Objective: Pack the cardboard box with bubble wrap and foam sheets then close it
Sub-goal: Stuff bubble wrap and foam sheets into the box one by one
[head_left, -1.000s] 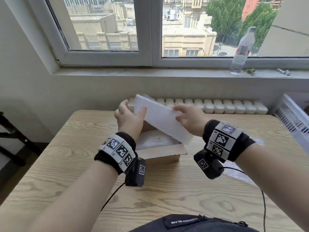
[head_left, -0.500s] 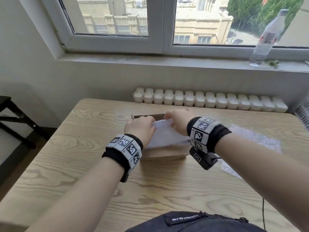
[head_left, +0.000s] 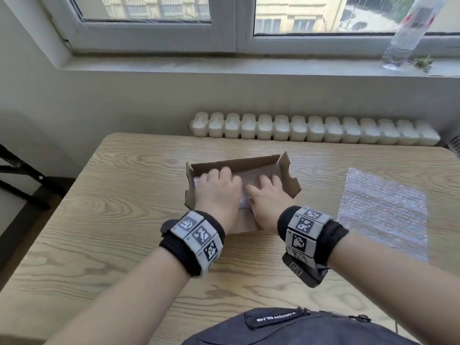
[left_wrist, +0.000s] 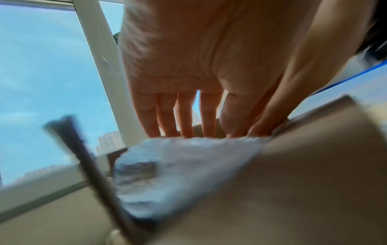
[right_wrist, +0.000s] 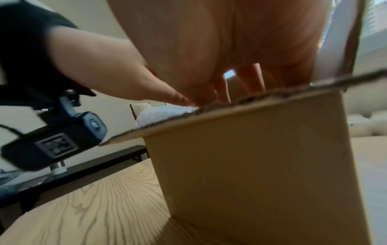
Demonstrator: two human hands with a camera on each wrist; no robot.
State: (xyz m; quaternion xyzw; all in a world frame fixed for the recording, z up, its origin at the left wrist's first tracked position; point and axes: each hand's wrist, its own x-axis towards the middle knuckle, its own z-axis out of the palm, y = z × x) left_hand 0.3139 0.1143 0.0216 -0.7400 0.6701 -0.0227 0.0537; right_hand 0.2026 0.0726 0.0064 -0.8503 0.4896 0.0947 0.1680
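Currently both hands, left [head_left: 219, 192] and right [head_left: 267, 197], press flat-fingered on white padding inside the cardboard box [head_left: 239, 165] mid-worktop [head_left: 124, 220], gripping nothing. Risk: uneven pressure could bunch the padding and block the flaps. Box's long axis runs left-right; spare bubble wrap [head_left: 383, 210] lies right.

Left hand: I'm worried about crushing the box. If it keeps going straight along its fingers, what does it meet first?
Probably the far wall of the cardboard box. The left hand lies flat on the white padding inside, fingers pointing at that wall; how far off it stands is unclear.
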